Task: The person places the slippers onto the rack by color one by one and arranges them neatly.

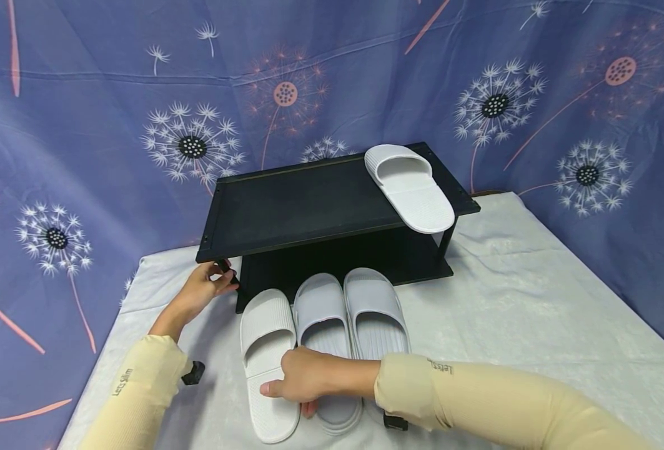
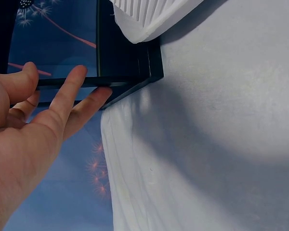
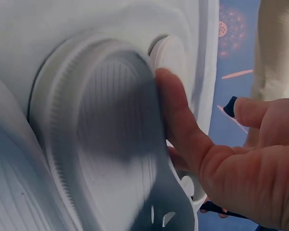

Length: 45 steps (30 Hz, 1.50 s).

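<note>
At the left end of a black two-tier rack [image 1: 298, 206], my left hand [image 1: 199, 290] grips the thin upright post [image 2: 53, 83], with the thumb on one side and fingers on the other. My right hand [image 1: 309, 375] is over the gap between a white slipper [image 1: 272, 412] and the left of two grey slippers [image 1: 320, 300]. In the right wrist view its extended index finger [image 3: 176, 103] touches the side of that grey slipper, while the thumb stands apart. The other grey slipper [image 1: 372, 294] lies alongside. All three slippers point toward the rack.
Another white slipper [image 1: 413, 190] lies on the rack's top shelf at the right, its heel overhanging the front edge. A white cloth [image 1: 506, 300] covers the table. Behind hangs a blue dandelion-print curtain [image 1: 332, 56]. The lower shelf [image 1: 337, 256] lies just beyond the slippers' toes.
</note>
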Motion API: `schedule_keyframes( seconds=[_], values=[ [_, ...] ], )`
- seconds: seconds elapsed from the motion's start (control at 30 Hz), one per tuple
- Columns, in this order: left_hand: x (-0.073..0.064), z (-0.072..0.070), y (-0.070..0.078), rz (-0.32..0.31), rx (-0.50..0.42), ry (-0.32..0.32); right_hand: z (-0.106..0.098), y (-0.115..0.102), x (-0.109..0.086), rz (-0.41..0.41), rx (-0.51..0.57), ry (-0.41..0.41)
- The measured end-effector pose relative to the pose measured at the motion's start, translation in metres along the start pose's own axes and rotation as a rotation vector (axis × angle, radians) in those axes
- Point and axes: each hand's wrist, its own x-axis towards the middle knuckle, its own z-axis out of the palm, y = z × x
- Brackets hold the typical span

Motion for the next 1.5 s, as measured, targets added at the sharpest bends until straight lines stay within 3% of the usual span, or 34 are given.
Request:
schedule_keyframes(
  seconds=[0.17, 0.37, 0.53, 0.6, 0.83, 0.97, 1.2, 1.5],
  values=[
    [0.0, 0.0, 0.0, 0.01, 0.001, -0.002, 0.003, -0.002, 0.007, 0.022, 0.026, 0.009],
    [0.001, 0.0, 0.001, 0.011, -0.004, -0.002, 0.007, -0.007, 0.013, 0.034, -0.106, 0.045],
    [0.0, 0.0, 0.002, -0.003, 0.013, 0.006, 0.01, -0.009, 0.018, 0.083, -0.148, 0.041],
    [0.0, 0.0, 0.002, -0.002, 0.011, 0.006, 0.012, -0.01, 0.02, 0.085, -0.202, 0.039],
    [0.0, 0.0, 0.0, -0.012, 0.021, -0.003, 0.027, -0.015, 0.03, 0.022, -0.541, 0.071],
    [0.0, 0.001, 0.001, -0.02, 0.014, -0.003, 0.034, -0.018, 0.035, 0.023, -0.647, 0.073],
    [0.0, 0.001, 0.003, -0.028, 0.008, -0.007, 0.045, -0.026, 0.044, 0.093, -0.784, 0.073],
    [0.001, 0.001, 0.001, -0.017, 0.001, 0.002, 0.056, -0.037, 0.048, 0.161, -0.85, 0.084]
  ],
)
